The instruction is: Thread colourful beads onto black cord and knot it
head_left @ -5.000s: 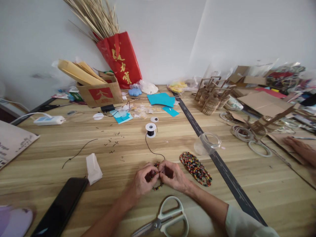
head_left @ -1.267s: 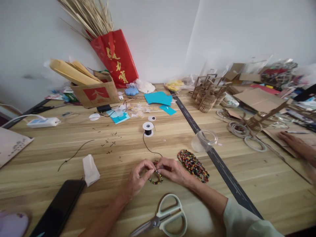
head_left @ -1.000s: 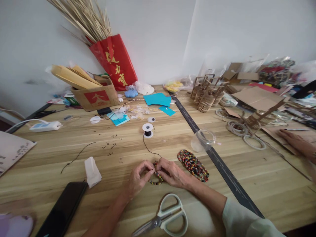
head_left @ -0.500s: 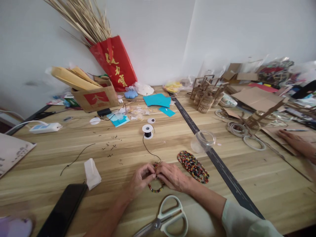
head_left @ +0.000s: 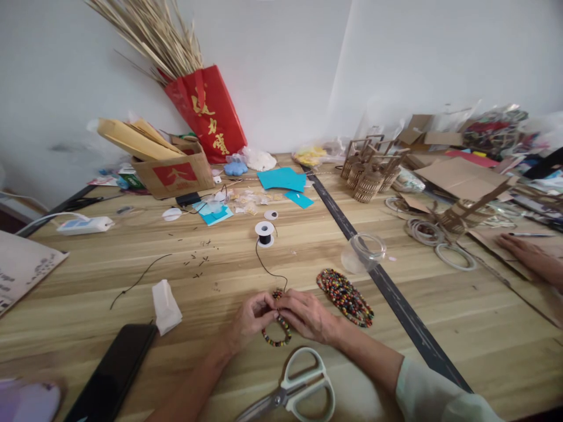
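A loop of multicoloured beads, a beaded bracelet point(head_left: 277, 341), hangs between my hands just above the table. My left hand point(head_left: 251, 316) pinches it from the left, thumb and fingertips closed. From the right, my right hand point(head_left: 307, 315) closes its fingers on the same spot, and the fingertips of both hands meet there. What exactly lies between the tips is hidden. A black cord point(head_left: 269, 271) runs from the white spool point(head_left: 264, 233) down to my fingers. Right of my hands lies a coiled heap of bead strands point(head_left: 345, 298). Scissors point(head_left: 292, 390) with white handles lie in front of me.
A black phone point(head_left: 112, 375) and folded white paper point(head_left: 166, 308) lie to the left. Clear plastic rings point(head_left: 368, 247) and small woven baskets point(head_left: 368, 170) stand to the right. Another person's hand point(head_left: 530, 255) rests on cardboard at far right. A red bag point(head_left: 211, 111) leans at the back.
The view has shifted slightly. My hands stay together at the bracelet, with only small finger movement; the bead loop hangs slightly lower and more of it shows.
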